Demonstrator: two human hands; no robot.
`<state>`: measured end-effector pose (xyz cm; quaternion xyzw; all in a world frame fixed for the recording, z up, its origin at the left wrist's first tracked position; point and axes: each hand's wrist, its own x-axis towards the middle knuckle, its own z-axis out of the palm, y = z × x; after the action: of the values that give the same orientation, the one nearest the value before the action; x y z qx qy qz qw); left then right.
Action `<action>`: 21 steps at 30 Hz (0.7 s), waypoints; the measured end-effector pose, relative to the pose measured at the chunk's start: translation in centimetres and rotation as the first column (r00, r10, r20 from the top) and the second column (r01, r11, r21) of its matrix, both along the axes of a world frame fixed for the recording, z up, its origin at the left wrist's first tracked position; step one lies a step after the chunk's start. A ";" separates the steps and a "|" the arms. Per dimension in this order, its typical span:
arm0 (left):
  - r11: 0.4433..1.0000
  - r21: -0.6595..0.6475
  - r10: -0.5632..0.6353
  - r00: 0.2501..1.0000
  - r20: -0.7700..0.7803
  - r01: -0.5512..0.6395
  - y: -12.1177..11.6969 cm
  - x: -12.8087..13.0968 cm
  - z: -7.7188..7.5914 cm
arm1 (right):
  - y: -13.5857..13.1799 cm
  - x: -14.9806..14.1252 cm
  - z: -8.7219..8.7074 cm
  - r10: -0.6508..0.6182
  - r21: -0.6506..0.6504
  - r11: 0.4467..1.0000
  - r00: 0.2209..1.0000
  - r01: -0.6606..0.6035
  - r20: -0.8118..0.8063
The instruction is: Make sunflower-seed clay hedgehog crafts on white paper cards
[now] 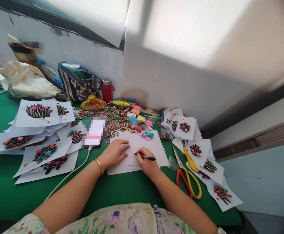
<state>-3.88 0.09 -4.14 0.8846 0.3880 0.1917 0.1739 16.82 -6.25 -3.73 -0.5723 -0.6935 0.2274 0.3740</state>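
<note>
My right hand (148, 162) is closed around a black pen (149, 158), its tip at the white paper (156, 143). Flat on the left part of that paper rests my left hand (115, 152), its fingers stretched out. A gold bracelet circles my left wrist. At the top of the sheet lie a pink strip (143, 137) and a blue clay packet (148, 134). Whether the pen has left marks is too small to tell.
Sunflower seeds (115, 118) and coloured clay lumps (133, 119) spread behind the paper. Seed-decorated sheets (44, 152) pile up at left, more cards (196, 149) at right. Scissors (184, 172) lie right of my hand. A charging phone (93, 135) is left; a red flask (107, 91) stands behind.
</note>
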 end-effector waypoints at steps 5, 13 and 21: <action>1.000 0.004 -0.001 1.000 -0.014 0.001 0.0 0.1 0.2 | 0.0 0.0 0.0 -0.009 -0.005 1.000 1.000 0.009 -0.005; 1.000 0.014 -0.003 1.000 -0.017 0.003 0.0 0.1 0.1 | -0.5 0.0 0.4 0.021 -0.032 0.999 0.997 -0.023 -0.070; 1.000 0.001 -0.002 1.000 -0.026 0.002 -0.1 0.1 0.5 | -0.7 -0.3 0.6 0.078 -0.056 0.995 0.997 -0.078 -0.002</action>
<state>-3.75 -0.03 -3.65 0.8874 0.3892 0.1802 0.1689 16.49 -6.97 -3.16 -0.5550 -0.7088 0.2613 0.3483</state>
